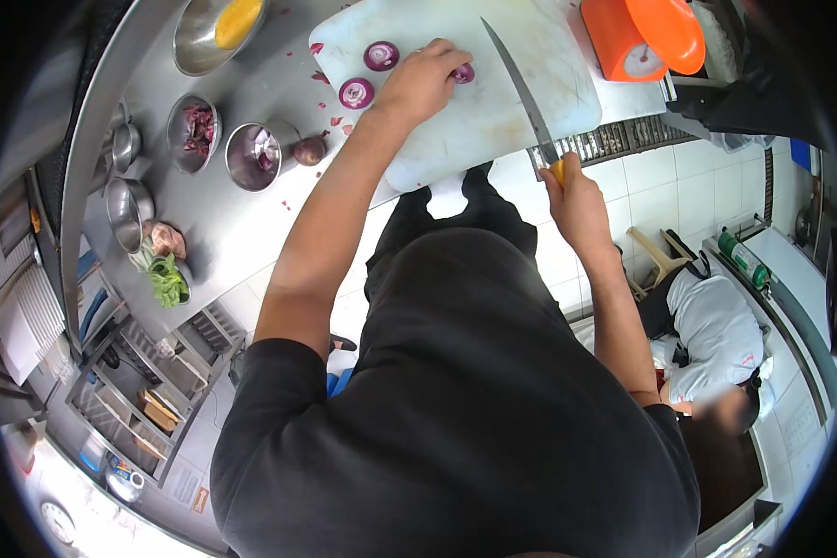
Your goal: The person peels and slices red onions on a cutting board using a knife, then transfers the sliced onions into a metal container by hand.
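Note:
On the white cutting board (530, 102), my left hand (425, 82) is closed, its fingertips against a cut piece of red onion (463, 73); the fingers partly cover that piece. Two more red onion pieces (381, 56) lie beside my left wrist with their ringed faces up. My right hand (577, 197) is wrapped round the yellow handle of a long knife (523, 91). The blade points away from me across the right part of the board, apart from the onion.
Left of the board stand a steel bowl of onion skins (195, 130), a steel pot with onion pieces (254, 156) and a whole red onion (309, 150). Leafy greens (167, 280) lie near the edge. An orange scale (620, 46) stands right. Another person (716, 321) is at lower right.

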Action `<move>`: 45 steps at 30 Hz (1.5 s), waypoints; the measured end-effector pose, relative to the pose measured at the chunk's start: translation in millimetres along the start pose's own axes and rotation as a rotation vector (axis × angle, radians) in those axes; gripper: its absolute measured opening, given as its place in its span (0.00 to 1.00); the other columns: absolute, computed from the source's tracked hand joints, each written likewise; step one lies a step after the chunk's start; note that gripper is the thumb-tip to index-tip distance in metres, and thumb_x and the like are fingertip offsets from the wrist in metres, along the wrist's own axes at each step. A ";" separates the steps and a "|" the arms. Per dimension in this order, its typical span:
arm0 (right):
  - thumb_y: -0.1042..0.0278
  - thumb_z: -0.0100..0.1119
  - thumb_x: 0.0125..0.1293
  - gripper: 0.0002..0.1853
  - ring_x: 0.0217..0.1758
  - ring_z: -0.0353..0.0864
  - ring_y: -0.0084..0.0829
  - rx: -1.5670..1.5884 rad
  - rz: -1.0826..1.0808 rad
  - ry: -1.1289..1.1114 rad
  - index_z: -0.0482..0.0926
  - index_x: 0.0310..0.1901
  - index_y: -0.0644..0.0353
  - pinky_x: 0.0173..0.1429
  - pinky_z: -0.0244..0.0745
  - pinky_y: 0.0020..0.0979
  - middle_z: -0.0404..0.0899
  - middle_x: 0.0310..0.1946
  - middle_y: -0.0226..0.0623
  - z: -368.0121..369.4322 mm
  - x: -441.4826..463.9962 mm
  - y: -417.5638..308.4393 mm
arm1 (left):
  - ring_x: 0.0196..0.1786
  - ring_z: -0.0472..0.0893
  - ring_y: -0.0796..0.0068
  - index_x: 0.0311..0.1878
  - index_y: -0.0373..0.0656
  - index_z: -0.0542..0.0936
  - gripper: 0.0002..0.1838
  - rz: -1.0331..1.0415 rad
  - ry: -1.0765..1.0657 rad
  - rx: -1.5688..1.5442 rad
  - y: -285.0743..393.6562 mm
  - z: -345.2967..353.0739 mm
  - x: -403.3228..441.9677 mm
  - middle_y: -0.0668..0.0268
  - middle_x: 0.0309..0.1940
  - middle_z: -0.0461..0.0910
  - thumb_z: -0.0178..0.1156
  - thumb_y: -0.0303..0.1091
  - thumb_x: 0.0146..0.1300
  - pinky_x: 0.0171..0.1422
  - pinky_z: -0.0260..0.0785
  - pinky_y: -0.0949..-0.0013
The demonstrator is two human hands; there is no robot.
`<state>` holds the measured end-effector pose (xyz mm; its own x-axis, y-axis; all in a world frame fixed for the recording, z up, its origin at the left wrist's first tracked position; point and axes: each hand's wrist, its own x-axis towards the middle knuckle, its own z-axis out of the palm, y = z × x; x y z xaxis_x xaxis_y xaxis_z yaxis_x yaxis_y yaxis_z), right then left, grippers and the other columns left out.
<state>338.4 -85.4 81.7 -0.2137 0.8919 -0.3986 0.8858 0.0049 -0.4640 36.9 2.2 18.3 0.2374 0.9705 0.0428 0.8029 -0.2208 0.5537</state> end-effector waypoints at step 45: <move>0.59 0.61 0.81 0.17 0.38 0.88 0.64 -0.136 0.016 -0.191 0.70 0.54 0.64 0.42 0.81 0.60 0.86 0.30 0.59 7.3 -21.2 -20.9 | 0.41 0.89 0.60 0.53 0.41 0.82 0.17 -0.239 0.203 -0.108 18.9 26.3 -19.4 0.59 0.46 0.86 0.76 0.31 0.62 0.48 0.83 0.59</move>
<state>321.5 -107.7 94.1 -0.2620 0.7904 -0.5537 0.9342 0.0637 -0.3511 61.9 -23.3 6.0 -0.0732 0.9955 0.0602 0.7574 0.0162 0.6527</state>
